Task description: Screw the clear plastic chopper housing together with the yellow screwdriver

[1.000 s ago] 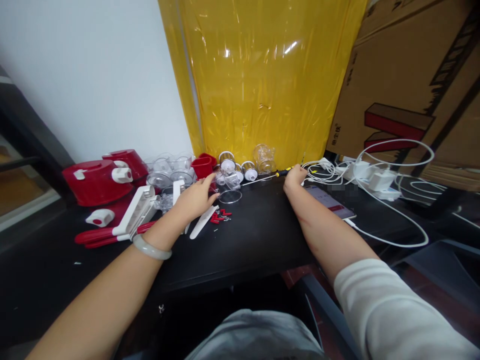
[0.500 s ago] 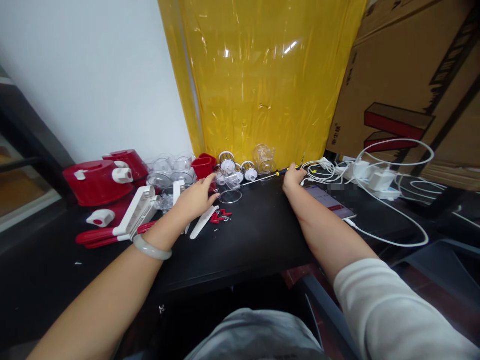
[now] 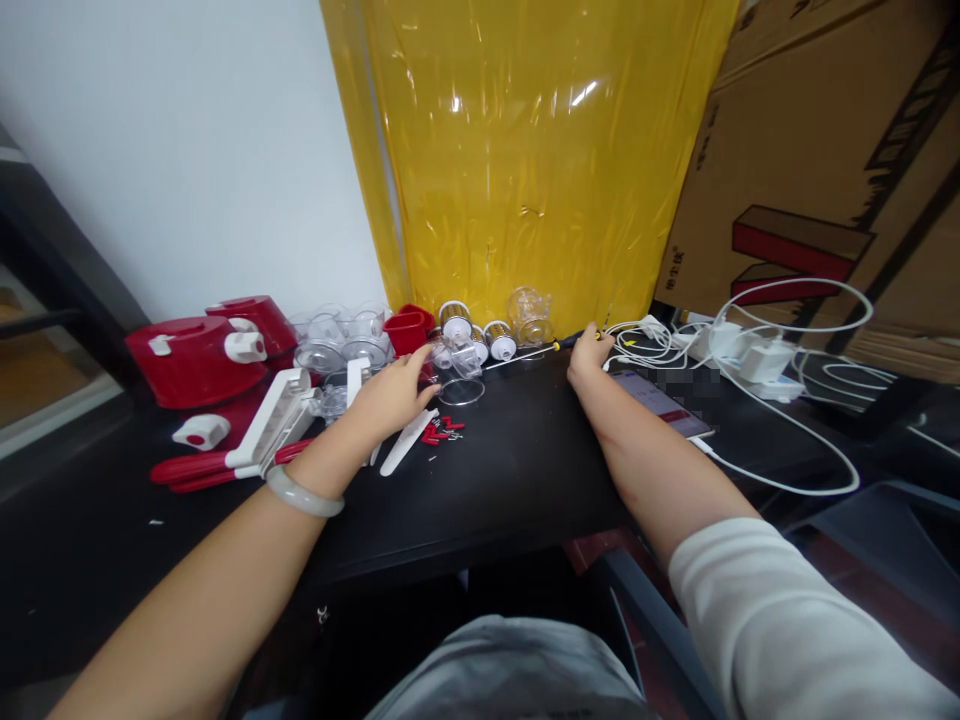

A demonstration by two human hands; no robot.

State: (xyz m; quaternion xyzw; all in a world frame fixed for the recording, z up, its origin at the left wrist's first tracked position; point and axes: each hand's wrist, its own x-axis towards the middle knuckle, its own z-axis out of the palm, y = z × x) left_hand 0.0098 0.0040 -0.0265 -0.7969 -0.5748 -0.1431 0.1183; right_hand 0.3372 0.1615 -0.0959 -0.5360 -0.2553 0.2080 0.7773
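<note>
My left hand (image 3: 391, 396) reaches over the parts on the black table, fingers stretched and apart, with nothing seen in it. Just beyond its fingertips are clear plastic pieces (image 3: 466, 360) and a clear ring (image 3: 461, 392). A white flat strip (image 3: 409, 441) and small red pieces with screws (image 3: 442, 431) lie below it. Farther right, my right hand (image 3: 590, 352) is closed around the dark-and-yellow handle of a screwdriver (image 3: 525, 357). The long shaft points left toward the clear pieces. My palm hides part of the handle.
Red housings (image 3: 191, 360), white frames with red handles (image 3: 268, 425) and clear cups (image 3: 341, 340) crowd the left. White-capped cylinders (image 3: 498, 340) stand by the yellow plastic sheet (image 3: 525, 180). At right are a phone (image 3: 658, 402), white cables and chargers (image 3: 761, 357), and a cardboard box (image 3: 810, 160).
</note>
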